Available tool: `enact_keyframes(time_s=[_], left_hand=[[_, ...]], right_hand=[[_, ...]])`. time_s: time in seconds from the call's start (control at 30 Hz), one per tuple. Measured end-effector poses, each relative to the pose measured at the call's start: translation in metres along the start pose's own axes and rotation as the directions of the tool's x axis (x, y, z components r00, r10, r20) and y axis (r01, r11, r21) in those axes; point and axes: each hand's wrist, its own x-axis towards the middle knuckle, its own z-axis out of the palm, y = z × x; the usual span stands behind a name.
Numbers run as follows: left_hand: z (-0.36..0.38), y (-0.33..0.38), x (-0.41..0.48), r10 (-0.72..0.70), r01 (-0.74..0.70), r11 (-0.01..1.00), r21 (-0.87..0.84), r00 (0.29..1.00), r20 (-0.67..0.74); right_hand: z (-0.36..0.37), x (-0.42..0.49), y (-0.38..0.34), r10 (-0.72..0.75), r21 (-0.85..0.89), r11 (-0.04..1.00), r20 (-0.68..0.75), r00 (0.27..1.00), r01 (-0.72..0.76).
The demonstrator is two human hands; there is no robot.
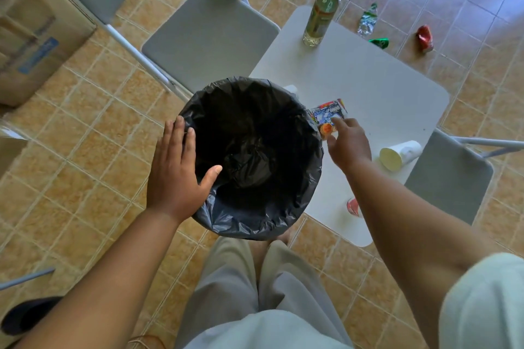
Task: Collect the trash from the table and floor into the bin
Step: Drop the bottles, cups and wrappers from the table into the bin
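Your left hand [175, 167] lies flat, fingers straight, on the bin [255, 224] rim, steadying it. Your right hand [348, 147] reaches to the wrapper [329, 112] at the surface [382, 88] edge beside the bin, fingers loosely spread over it; whether they pinch it cannot be told. The wrapper is probably light, thin, crinkly film, likely slippery: take it by a free corner, thumb beneath. A tipped cup [399, 154] lies at the near-right edge. A bottle [320, 14] stands at the far corner, heavier, best gripped mid-body.
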Motion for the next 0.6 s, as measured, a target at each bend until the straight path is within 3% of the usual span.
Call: enact_keyframes(time_s=[0.17, 0.33, 0.47, 0.6], left_hand=[[0.003, -0.001, 0.0, -0.004, 0.004, 1.0, -0.001, 1.0, -0.024], [0.002, -0.001, 0.001, -0.002, 0.001, 1.0, -0.01, 1.0, -0.027], [0.0, 0.001, 0.001, 0.0, -0.001, 1.0, -0.021, 1.0, -0.026], [-0.003, 0.003, 0.002, -0.002, 0.002, 1.0, -0.023, 1.0, -0.007]], right_hand=[[0.014, 0.019, 0.003, -0.088, -0.129, 0.987, 0.043, 0.995, 0.093], [0.012, 0.013, 0.002, -0.059, -0.085, 0.995, -0.011, 0.998, 0.058], [-0.02, -0.006, -0.014, -0.009, 0.154, 0.987, -0.218, 0.976, 0.043], [-0.072, -0.041, -0.043, -0.067, 0.335, 0.893, -0.558, 0.827, 0.299]])
